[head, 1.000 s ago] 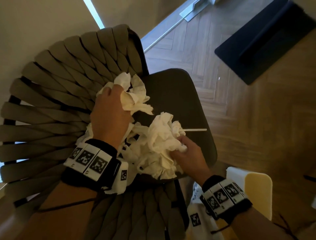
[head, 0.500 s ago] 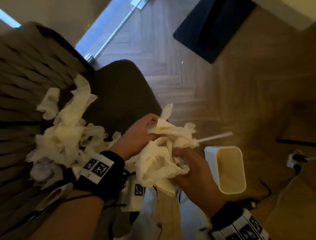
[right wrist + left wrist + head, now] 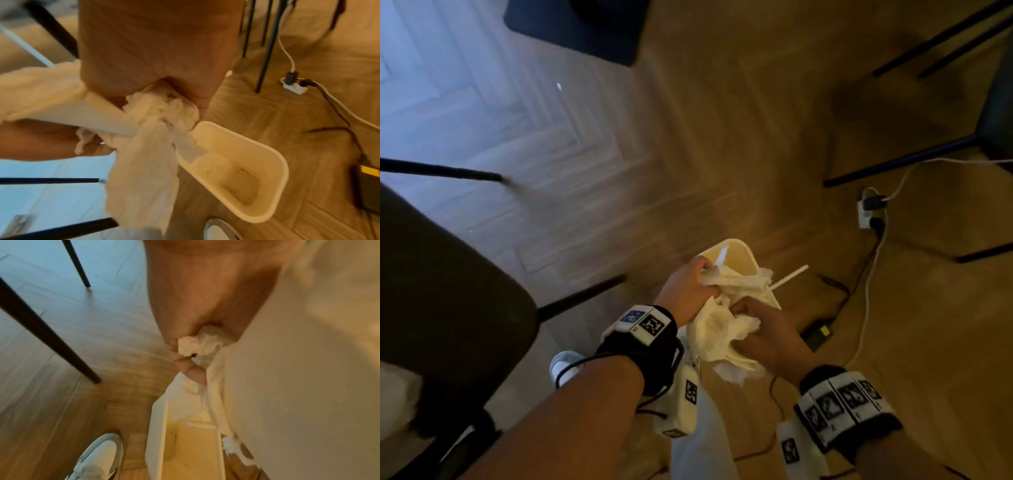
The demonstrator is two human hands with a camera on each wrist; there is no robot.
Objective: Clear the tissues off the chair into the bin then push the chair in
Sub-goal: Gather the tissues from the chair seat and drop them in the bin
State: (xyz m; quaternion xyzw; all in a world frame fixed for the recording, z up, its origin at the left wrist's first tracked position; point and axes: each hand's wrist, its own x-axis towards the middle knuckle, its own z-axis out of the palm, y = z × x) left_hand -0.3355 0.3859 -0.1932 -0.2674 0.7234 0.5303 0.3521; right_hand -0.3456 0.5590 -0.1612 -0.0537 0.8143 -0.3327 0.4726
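With both the left hand (image 3: 690,291) and right hand (image 3: 767,334) clenched on the tissues (image 3: 722,325) over the bin's (image 3: 739,251) near rim, loose trailing ends could spill onto the floor (image 3: 722,137) on release.

Your tissues (image 3: 717,329): white, crumpled | your bin (image 3: 273,165): cream outside, yellowish inside | floor (image 3: 619,171): tan herringbone wood, bluish-grey far left | chair seat (image 3: 441,291): dark brown, near left | your wristbands (image 3: 643,325): black with black-and-white square markers | shoe (image 3: 96,457): white
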